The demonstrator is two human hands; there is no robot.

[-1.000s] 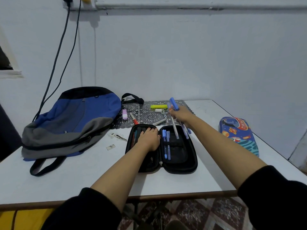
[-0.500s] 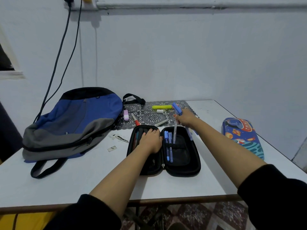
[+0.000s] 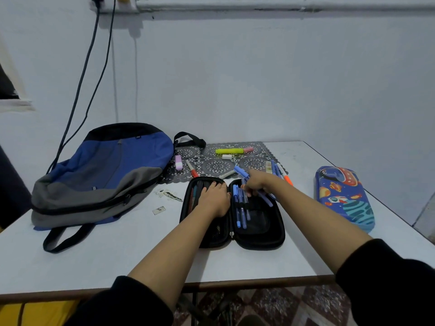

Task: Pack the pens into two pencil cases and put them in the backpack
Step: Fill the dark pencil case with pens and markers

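The left hand [image 3: 215, 198] is lying flat, fingers spread, on the left half of the open black zip-up pencil case [image 3: 259, 234] on the white worktop [image 3: 117, 250]. The right hand [image 3: 255, 182] is clenching its grip around blue-capped pens [image 3: 242, 172] over the case's right half. The blue-and-grey fabric backpack [image 3: 101, 175] is lying left, and the space-print pencil case [image 3: 343, 196] right.

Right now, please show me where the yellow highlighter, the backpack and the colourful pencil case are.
yellow highlighter [image 3: 228, 151], head view, middle of barrel
backpack [image 3: 113, 158], head view, blue front panel
colourful pencil case [image 3: 343, 196], head view, printed lid
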